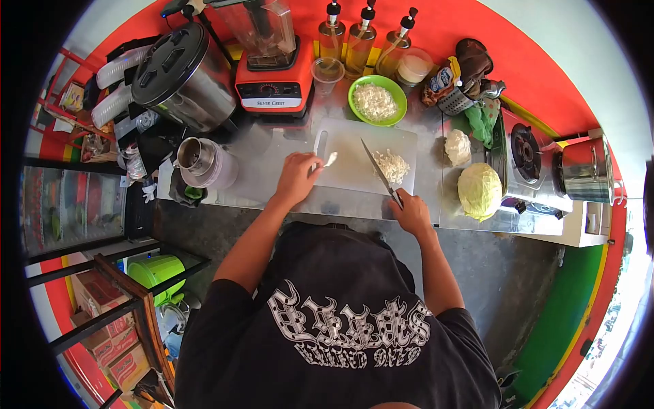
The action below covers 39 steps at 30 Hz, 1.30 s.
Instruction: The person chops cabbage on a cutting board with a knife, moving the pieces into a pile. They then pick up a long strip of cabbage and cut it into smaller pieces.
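My right hand (411, 210) grips the black handle of a kitchen knife (377, 163), its blade pointing up and left over the white cutting board (351, 174). A small heap of chopped pale cabbage (392, 165) lies on the board beside the blade. At the board's left edge, my left hand (298, 177) has its fingers pinched at a small white cabbage piece (331, 159). Behind the board stands a green bowl (402, 110) filled with more chopped pale pieces.
Right of the board are a whole cabbage (479, 191), a smaller whitish head (457, 148) and a gas stove (523, 153). A red blender (272, 88), a large steel pot (184, 82) and several pump bottles (359, 51) line the back. A pink-white container (218, 167) stands at left.
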Tool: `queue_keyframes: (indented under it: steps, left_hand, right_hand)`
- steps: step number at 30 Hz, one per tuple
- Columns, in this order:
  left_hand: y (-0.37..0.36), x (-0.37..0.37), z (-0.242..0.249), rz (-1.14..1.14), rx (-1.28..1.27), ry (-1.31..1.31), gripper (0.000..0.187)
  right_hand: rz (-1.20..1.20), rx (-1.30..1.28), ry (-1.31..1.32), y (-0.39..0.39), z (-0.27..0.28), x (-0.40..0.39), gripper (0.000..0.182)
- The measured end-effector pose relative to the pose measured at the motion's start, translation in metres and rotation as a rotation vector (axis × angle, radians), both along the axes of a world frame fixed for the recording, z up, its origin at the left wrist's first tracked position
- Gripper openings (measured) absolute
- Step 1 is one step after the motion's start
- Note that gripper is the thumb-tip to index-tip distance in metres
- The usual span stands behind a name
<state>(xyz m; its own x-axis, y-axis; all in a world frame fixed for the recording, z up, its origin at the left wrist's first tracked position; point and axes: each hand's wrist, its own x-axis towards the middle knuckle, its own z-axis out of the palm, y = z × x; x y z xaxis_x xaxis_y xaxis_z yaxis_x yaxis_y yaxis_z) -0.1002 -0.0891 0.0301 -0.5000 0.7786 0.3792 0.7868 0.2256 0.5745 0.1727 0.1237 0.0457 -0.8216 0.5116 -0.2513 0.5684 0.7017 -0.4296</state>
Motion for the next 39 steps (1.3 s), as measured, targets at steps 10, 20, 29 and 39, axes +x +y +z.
queue_keyframes:
  steps: [10,20,29,39]
  left_hand:
    - [0.059,0.041,-0.012,-0.198,-0.153,-0.182,0.016]
    - [0.022,0.045,-0.015,-0.297,-0.223,0.193,0.041]
    - [-0.008,0.033,-0.017,-0.318,-0.348,0.279,0.046]
    - [0.071,0.058,-0.020,-0.339,-0.286,0.081,0.017]
  right_hand:
    - [-0.024,-0.003,0.034,-0.015,0.006,-0.005,0.031]
    - [-0.060,0.027,-0.064,-0.036,0.011,-0.009,0.033]
    - [-0.002,0.058,-0.142,-0.046,0.004,-0.009,0.034]
    - [0.051,0.078,-0.238,-0.042,0.026,-0.023,0.029]
